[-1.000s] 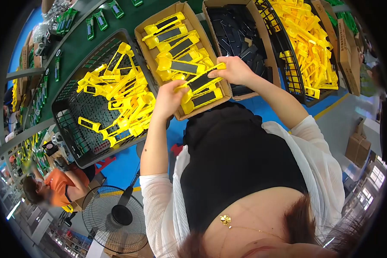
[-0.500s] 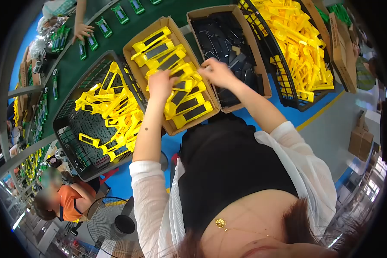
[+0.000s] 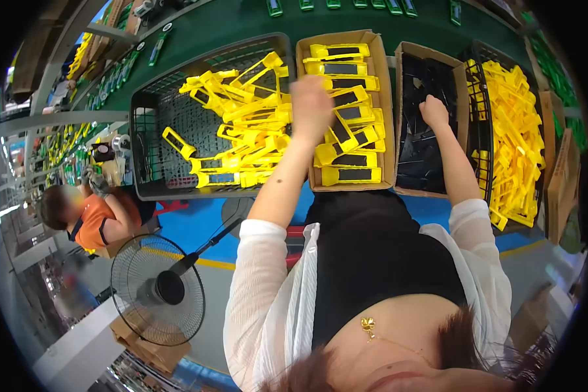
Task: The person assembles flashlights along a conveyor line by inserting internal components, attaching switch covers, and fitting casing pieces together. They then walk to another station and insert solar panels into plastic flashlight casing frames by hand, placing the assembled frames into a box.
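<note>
My left hand (image 3: 311,108) is over the left edge of a cardboard box (image 3: 386,117), smeared by motion, so its fingers cannot be read. Inside that box lie yellow plastic frames with black inserts (image 3: 351,159), stacked in a rough column. To the left, a black plastic basket (image 3: 151,186) holds a heap of similar yellow frames (image 3: 241,117). My right hand (image 3: 433,111) reaches into a second cardboard box (image 3: 462,85) of flat black pieces (image 3: 415,157). Its fingers are curled together among the pieces; whatever is between them is hidden.
Another basket (image 3: 482,130) full of yellow parts (image 3: 513,144) stands at the right. Green packages (image 3: 333,3) lie along the green bench (image 3: 241,26) behind. A standing fan (image 3: 169,287) and a seated person in orange (image 3: 107,219) are at the lower left.
My view has turned, shifting the boxes rightward. My right hand has moved from between the two boxes into the black pieces. My left hand has moved from the yellow frames toward the box's left edge.
</note>
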The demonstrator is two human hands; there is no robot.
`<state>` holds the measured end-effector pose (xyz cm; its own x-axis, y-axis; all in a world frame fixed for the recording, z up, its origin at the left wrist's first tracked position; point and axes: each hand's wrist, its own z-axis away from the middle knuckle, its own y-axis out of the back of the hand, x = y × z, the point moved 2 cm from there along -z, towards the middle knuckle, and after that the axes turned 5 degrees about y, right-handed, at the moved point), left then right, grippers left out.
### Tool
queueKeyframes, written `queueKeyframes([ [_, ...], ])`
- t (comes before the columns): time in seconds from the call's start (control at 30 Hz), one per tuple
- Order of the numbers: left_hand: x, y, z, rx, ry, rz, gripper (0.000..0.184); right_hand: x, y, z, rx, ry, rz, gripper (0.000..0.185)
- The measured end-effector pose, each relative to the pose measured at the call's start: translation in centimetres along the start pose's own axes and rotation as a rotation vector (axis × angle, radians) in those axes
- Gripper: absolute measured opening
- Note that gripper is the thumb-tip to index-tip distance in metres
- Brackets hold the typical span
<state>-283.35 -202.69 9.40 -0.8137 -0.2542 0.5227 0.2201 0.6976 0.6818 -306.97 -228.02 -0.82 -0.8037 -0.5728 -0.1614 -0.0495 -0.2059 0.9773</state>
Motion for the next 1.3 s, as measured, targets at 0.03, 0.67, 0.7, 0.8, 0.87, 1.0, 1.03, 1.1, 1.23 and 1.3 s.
queueKeyframes([
  [0.03,-1.4,1.8,-1.1,0.048,0.194,-0.008,0.018,0.2,0.9,0.8,-0.006,-0.007,-0.026,0.026],
  [0.67,-17.7,7.0,-2.3,0.408,1.128,0.996,0.021,-7.0,11.2,11.4,-0.110,0.021,-1.073,0.027],
  [0.7,-17.2,8.7,-1.6,0.299,1.106,1.412,0.025,-7.6,12.3,11.7,-0.135,0.008,-1.228,0.025],
  [0.8,-9.9,11.0,-0.7,0.334,1.207,1.915,0.031,-9.6,14.7,11.8,-0.100,0.027,-1.474,0.023],
  [0.87,-8.2,9.6,1.0,0.226,1.240,2.077,0.031,-10.6,15.5,11.3,-0.187,0.073,-1.587,0.027],
  [1.0,-2.1,5.9,3.5,-0.003,1.134,2.227,0.037,-12.4,16.3,11.0,-0.278,0.118,-1.612,0.024],
  [1.03,-0.1,5.7,3.6,-0.149,1.128,2.165,0.037,-12.7,16.2,11.0,-0.297,0.146,-1.594,0.023],
  [1.1,4.5,6.0,2.7,-0.387,1.037,1.985,0.038,-12.9,15.6,10.7,-0.332,0.183,-1.481,0.027],
  [1.23,7.0,4.3,2.7,-0.412,0.995,1.577,0.034,-14.2,15.2,11.8,-0.275,0.255,-1.345,0.019],
  [1.3,7.6,4.0,2.7,-0.366,0.977,1.594,0.033,-13.9,15.1,12.1,-0.267,0.200,-1.247,0.017],
])
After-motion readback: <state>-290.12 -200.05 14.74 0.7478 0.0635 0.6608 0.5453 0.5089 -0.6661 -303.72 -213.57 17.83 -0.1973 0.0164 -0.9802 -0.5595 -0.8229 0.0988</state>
